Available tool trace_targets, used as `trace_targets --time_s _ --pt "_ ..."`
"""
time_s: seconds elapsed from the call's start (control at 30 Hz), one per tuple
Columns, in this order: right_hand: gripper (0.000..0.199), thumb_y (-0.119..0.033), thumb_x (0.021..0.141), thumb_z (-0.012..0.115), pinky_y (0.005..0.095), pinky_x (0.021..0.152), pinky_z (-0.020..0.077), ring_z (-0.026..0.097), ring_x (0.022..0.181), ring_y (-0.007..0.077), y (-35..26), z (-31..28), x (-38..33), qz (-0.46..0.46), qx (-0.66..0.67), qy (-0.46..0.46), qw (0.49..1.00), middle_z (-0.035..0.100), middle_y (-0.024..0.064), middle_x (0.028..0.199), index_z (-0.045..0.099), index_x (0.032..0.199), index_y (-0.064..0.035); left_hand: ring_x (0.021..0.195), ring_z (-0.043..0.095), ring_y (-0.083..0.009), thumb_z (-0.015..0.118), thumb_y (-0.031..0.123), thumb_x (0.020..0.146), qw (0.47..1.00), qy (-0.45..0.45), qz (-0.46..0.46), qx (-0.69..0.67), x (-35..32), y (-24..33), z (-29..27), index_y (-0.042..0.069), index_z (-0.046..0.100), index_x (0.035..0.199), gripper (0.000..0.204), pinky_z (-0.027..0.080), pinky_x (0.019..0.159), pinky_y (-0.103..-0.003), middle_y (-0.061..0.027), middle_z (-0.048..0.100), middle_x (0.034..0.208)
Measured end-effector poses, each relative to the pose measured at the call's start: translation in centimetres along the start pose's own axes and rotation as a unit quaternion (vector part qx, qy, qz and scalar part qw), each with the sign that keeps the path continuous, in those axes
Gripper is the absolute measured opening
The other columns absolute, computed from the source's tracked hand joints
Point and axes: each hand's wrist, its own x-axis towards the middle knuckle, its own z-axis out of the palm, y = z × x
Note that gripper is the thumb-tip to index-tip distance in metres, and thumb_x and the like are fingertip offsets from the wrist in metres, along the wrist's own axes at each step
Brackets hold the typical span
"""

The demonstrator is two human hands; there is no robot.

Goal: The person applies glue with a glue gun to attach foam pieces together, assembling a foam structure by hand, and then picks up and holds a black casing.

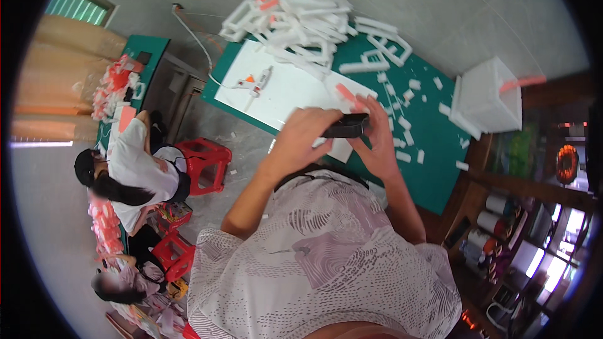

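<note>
A black, flat, box-like object (349,127), perhaps a phone, is held up between my two hands in front of my body, over the near edge of the green table. My left hand (304,137) grips its left end, with fingers curled over it. My right hand (377,138) closes on its right end, thumb below and fingers above. Just behind the hands a pink strip (345,92) lies on the white board (289,97). Farther left on that board rests a glue gun (256,83) with an orange trigger and a cord.
White foam frames (301,22) are heaped at the table's far side. Foam offcuts (407,95) litter the green tabletop (433,176). A white foam box (487,97) stands at right. At left, two people sit by another green table (151,50), near red stools (204,166).
</note>
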Motion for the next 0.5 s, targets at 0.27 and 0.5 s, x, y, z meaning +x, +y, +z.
trace_targets --time_s 0.27,0.5 --pt "0.049 -0.010 0.068 0.078 0.0334 0.085 0.0487 0.058 0.103 0.0265 -4.6 -1.3 0.3 -0.150 -0.257 -0.041 0.954 0.058 0.0098 0.116 0.059 0.114 -0.0083 0.093 0.058 -0.0291 0.076 0.000 0.059 0.998 0.035 0.055 -0.010 0.7 1.0 -1.9 0.002 0.054 0.111 0.057 0.048 0.079 -0.034 -0.0112 0.061 0.108" --pt "0.087 -0.033 0.070 0.077 0.0329 0.081 0.0531 0.056 0.107 0.0360 -13.0 -1.0 1.7 -0.324 -0.247 0.051 0.912 0.054 0.0256 0.119 0.032 0.132 0.0089 0.088 0.063 -0.0322 0.083 0.014 0.067 0.943 0.240 0.204 -0.106 3.3 6.0 -5.5 -0.002 0.043 0.119 0.068 0.055 0.066 -0.033 -0.0247 0.053 0.112"
